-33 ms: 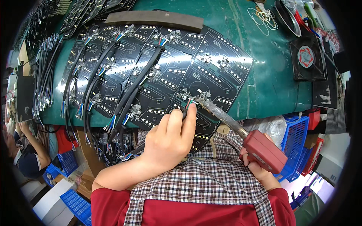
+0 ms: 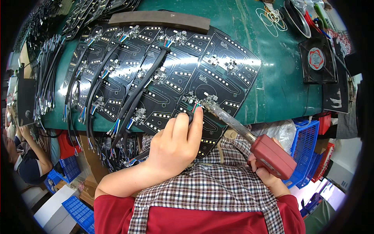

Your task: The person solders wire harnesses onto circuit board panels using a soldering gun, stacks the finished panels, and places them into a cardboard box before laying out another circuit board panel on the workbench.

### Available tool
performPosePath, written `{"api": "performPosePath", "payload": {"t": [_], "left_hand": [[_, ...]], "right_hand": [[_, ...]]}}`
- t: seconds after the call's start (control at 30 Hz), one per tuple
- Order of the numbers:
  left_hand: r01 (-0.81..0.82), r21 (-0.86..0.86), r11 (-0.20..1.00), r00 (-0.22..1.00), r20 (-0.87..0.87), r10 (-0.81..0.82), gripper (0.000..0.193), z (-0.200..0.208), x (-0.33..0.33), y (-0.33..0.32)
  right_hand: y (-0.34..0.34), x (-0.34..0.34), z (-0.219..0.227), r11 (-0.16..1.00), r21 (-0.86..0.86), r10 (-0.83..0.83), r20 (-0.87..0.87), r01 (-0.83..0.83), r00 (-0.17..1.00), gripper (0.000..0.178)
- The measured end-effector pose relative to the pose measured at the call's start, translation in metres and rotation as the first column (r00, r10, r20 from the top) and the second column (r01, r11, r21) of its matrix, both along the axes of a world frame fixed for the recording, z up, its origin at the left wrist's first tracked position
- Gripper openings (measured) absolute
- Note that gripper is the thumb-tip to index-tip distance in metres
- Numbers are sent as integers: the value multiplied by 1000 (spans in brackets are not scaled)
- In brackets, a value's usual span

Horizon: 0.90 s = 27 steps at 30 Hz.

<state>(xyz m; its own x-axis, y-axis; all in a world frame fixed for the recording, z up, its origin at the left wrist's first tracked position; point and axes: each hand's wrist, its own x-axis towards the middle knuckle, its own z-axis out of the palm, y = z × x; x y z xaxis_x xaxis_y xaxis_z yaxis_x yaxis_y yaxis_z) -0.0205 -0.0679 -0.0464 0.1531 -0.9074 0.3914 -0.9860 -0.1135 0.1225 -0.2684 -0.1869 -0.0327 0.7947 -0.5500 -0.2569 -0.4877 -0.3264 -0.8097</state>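
My left hand is closed at the near edge of a black circuit board, its fingertips pinching thin coloured wires against the solder area. The cable behind those wires is mostly hidden under the fingers. In my right hand is a soldering iron with a red handle, gripped from below and partly hidden by it. Its stained metal barrel points up and left, and the tip meets the board right beside the wire ends. Small white components surround that spot.
More black boards, some with dark cables attached, spread leftward over the green table. A dark bar lies along their far edge. A square fan stands at right, above blue crates. Another person is at far left.
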Motion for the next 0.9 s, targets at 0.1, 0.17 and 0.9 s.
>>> {"api": "performPosePath", "payload": {"t": [0.1,0.17,0.9], "left_hand": [[-1,35,999,1000,2,1,39,3,0,0],[-7,77,997,1000,24,5,37,5,-1,-2],[36,-63,997,999,31,-34,43,-8,-1,-2]], "right_hand": [[1,8,-1,913,-393,177,128,-114,976,23],[6,11,0,868,-495,101,99,-39,990,24],[4,1,1,997,-76,21,122,-12,992,39]]}}
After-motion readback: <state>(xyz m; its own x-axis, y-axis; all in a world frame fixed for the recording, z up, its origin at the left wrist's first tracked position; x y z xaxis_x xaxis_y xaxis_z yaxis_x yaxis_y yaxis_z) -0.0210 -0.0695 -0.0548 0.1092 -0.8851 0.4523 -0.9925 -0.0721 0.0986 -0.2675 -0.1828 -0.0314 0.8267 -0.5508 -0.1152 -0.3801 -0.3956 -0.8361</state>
